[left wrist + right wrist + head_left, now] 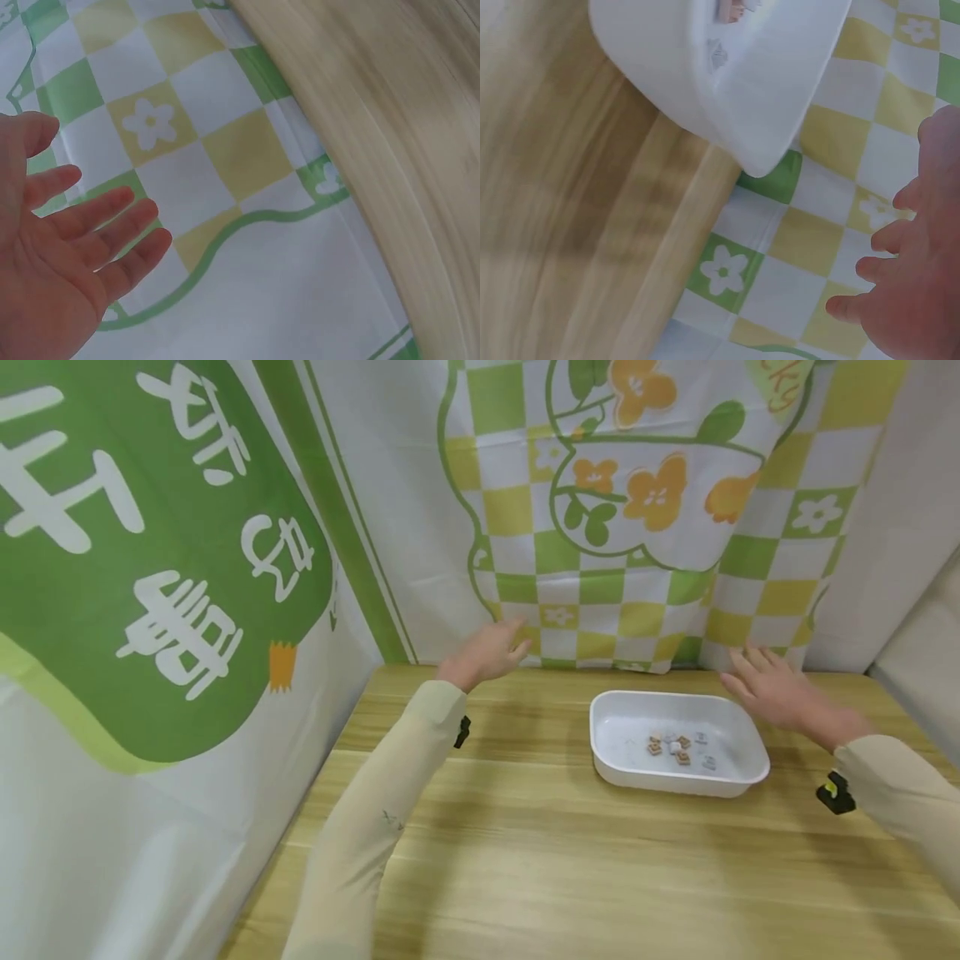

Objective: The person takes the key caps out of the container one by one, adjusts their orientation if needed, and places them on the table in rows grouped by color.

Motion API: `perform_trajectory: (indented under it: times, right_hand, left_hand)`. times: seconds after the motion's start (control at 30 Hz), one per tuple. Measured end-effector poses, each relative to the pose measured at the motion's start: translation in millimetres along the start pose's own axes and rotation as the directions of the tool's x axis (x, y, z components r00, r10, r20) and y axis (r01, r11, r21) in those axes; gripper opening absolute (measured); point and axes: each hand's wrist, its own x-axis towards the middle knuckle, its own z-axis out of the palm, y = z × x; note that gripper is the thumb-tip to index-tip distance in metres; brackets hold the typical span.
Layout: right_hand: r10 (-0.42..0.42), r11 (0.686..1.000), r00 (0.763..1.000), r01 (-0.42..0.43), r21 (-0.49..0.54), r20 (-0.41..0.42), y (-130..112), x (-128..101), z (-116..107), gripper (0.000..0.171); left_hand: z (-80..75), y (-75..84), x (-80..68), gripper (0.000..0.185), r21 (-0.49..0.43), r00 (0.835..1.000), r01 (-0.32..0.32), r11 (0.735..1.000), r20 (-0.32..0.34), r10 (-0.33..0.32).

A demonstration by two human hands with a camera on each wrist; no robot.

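A white rectangular tub (pixel 678 783) stands on the wooden table toward its back right. Inside it lie several small brown pieces (pixel 655 745), a few small white bits (pixel 675 747) and some clear ones (pixel 708 763), too small to name. My left hand (pixel 486 653) hovers near the table's back edge, left of the tub; the left wrist view shows the palm (pixel 56 277) with fingers spread and nothing held. Beyond the tub's right back corner is my right hand (pixel 780 689), fingers extended, also holding nothing. In the right wrist view that hand (pixel 915 270) is apart from the tub (pixel 652 52).
A cloth (pixel 577 585) with green and yellow checks hangs behind the table's back edge. On the left hangs a white cloth with a large green patch (pixel 247 710). The wooden tabletop (pixel 570 868) stretches in front of the tub. Each wrist wears a small black device (pixel 836 793).
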Motion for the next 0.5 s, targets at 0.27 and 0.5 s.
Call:
perform_trajectory:
  times: [0.27, 0.5]
  right_hand:
    - [-0.008, 1.000, 1.000, 0.009, 0.024, -0.026, 5, -4, 16, 0.072]
    - [-0.027, 0.999, 0.999, 0.029, 0.044, -0.043, 14, -9, 29, 0.068]
  left_hand:
    - [20.1, 12.4, 11.4, 0.055, -0.025, 0.998, -0.050, 0.998, -0.028, 0.049]
    - [40.1, 24.4, 16.5, 0.051, -0.078, 0.996, -0.078, 0.994, -0.047, 0.075]
